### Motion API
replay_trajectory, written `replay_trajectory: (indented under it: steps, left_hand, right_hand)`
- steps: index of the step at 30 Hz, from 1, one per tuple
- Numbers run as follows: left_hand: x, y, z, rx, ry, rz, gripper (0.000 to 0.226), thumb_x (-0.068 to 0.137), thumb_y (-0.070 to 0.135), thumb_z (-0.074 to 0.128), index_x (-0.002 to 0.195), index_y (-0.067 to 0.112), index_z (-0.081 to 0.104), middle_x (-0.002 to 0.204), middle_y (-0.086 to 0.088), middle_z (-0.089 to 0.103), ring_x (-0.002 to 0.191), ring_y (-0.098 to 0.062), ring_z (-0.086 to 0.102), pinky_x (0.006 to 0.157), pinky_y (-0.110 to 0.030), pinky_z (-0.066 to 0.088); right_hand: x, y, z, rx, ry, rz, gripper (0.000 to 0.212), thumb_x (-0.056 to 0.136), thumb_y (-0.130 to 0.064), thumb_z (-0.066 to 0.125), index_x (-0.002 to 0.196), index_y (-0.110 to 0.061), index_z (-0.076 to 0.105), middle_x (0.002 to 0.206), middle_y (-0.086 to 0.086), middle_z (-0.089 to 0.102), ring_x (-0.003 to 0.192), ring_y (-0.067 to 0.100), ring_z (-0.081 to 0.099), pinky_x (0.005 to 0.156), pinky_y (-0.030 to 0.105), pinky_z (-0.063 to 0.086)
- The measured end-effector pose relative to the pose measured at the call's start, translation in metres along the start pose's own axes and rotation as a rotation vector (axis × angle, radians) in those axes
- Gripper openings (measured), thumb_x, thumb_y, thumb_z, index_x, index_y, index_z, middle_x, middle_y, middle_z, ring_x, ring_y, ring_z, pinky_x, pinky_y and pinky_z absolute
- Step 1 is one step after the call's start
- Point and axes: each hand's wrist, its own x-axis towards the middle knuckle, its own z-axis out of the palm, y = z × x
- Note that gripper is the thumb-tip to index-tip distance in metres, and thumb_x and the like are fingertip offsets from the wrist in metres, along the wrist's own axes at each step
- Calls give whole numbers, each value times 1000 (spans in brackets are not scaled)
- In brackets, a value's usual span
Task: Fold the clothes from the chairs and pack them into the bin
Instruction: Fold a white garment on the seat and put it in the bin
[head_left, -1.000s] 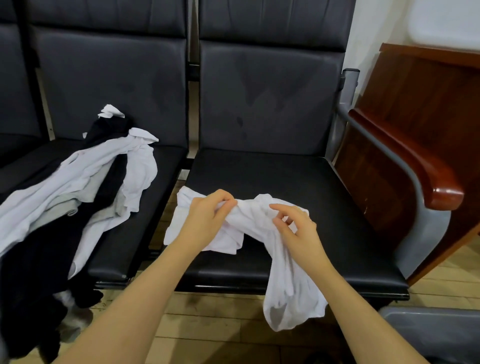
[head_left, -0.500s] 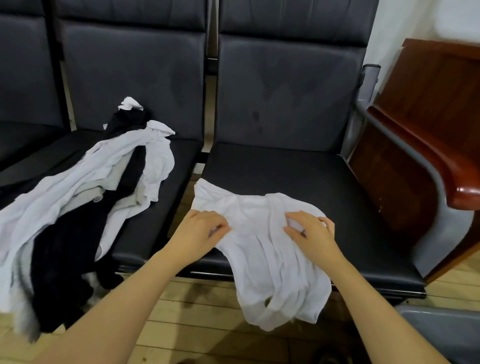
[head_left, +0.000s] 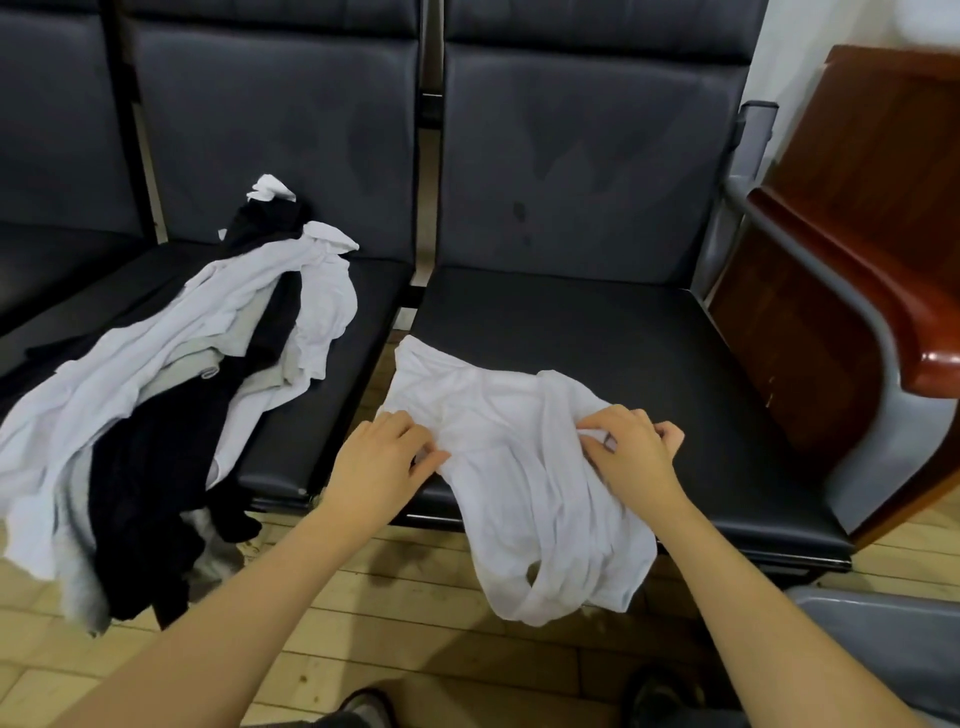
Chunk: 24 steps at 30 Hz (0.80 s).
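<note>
White shirt is now lying flatter on the right chair seat, hem hanging off the front, both hands apart, left hand and right hand pinching fabric, probably spreading it for folding.

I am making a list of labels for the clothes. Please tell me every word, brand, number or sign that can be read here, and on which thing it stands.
None: no readable text in the head view.
The white garment shows no print.
The pile of clothes shows no legible tag or print.
</note>
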Motion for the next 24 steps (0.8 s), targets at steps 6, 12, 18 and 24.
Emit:
replay_trajectory:
  steps: [6,12,18,24]
  left_hand:
    - [-5,11,-1,80,-21,-211,30,76,38,75,68,13,61,60,1,56,53,-19,51,55,-26,33]
    - [-2,23,-2,54,-98,-487,37,84,46,63,78,9,60,82,-5,56,75,-20,47,68,-31,35]
    - [16,36,-26,-36,-189,-473,27,98,39,42,87,15,38,64,4,43,61,-18,47,53,-28,33]
    - [34,37,-69,-429,37,-537,18,92,26,58,87,11,50,69,-7,57,64,-25,55,62,-38,47]
  right_hand:
    - [-10,3,0,47,169,-24,20,98,-26,46,99,-34,64,101,-16,52,97,3,43,81,18,7]
    - [-14,8,-8,20,65,273,44,94,-38,53,135,-21,45,135,2,46,127,23,39,106,37,18]
    - [-19,9,-23,261,102,214,5,96,-21,52,92,-22,54,85,-3,57,86,15,55,92,29,34]
    - [-30,-1,-68,427,188,72,5,96,-23,54,95,-19,56,84,-2,60,77,9,58,65,17,43]
